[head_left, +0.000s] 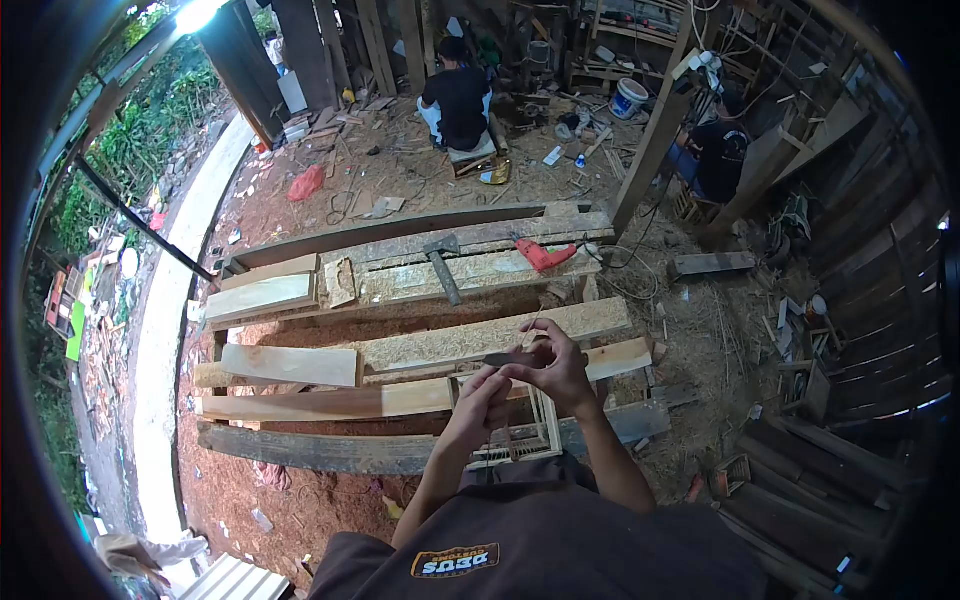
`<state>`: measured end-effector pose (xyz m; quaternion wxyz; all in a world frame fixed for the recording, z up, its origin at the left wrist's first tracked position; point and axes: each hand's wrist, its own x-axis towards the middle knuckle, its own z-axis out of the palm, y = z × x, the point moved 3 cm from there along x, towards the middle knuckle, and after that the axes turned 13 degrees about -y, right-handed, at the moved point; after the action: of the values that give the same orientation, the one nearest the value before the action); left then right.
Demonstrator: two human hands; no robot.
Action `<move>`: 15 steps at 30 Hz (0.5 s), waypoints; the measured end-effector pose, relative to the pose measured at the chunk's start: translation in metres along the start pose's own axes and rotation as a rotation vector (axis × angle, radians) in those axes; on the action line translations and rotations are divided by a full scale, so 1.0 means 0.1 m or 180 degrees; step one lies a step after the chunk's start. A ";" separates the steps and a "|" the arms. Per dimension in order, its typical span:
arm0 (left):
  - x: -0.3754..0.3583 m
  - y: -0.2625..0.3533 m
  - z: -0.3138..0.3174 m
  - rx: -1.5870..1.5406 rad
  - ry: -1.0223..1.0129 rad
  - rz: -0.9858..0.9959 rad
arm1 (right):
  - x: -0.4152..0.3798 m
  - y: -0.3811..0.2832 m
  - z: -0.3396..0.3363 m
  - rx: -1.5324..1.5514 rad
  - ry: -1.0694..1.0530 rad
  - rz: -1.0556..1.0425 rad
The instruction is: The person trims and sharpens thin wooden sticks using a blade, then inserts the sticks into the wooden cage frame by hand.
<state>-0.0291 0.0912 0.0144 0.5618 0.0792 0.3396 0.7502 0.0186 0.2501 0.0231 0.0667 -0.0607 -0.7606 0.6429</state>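
Observation:
Both hands meet over the near side of a slatted wooden bench (pixel 330 403). My left hand (pixel 483 402) has its fingers pinched at the left end of a small dark flat piece (pixel 512 359). Around the right end of that piece curl the fingers of my right hand (pixel 556 366). Just below the hands, a light wooden frame (pixel 549 425) rests near my lap, partly hidden by my forearms. A thin strand shows above my right fingers; what it belongs to is too small to tell.
On the bench lie a hammer (pixel 443 272), a red power drill (pixel 543 254) and loose boards (pixel 290 364). Beyond it a person (pixel 460 108) sits low, back turned. Another person (pixel 718 155) sits behind a wooden post (pixel 655 135). A white bucket (pixel 628 98) stands farther back.

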 end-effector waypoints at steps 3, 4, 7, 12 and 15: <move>-0.02 0.02 0.05 0.0006 -0.0122 0.0016 | 0.05 0.08 -0.15 -0.0045 0.0420 -0.0123; -0.03 0.00 0.05 0.0001 -0.0174 0.0070 | 0.04 0.03 -0.20 0.0036 0.0361 0.0001; 0.02 -0.18 -0.16 -0.0081 0.0158 -0.0077 | 0.04 -0.07 -0.05 -0.0533 -0.0335 -0.0028; -0.01 -0.03 -0.03 -0.0018 -0.0272 0.0090 | 0.16 0.01 -0.19 -0.0142 0.0243 0.0148; 0.03 -0.12 -0.14 -0.0182 0.0020 0.0042 | 0.09 0.03 0.01 -0.0410 -0.0278 -0.0192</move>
<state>-0.0277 0.0897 -0.0041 0.5578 0.0629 0.3192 0.7635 0.0095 0.2510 0.0204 0.0487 -0.0138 -0.8040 0.5924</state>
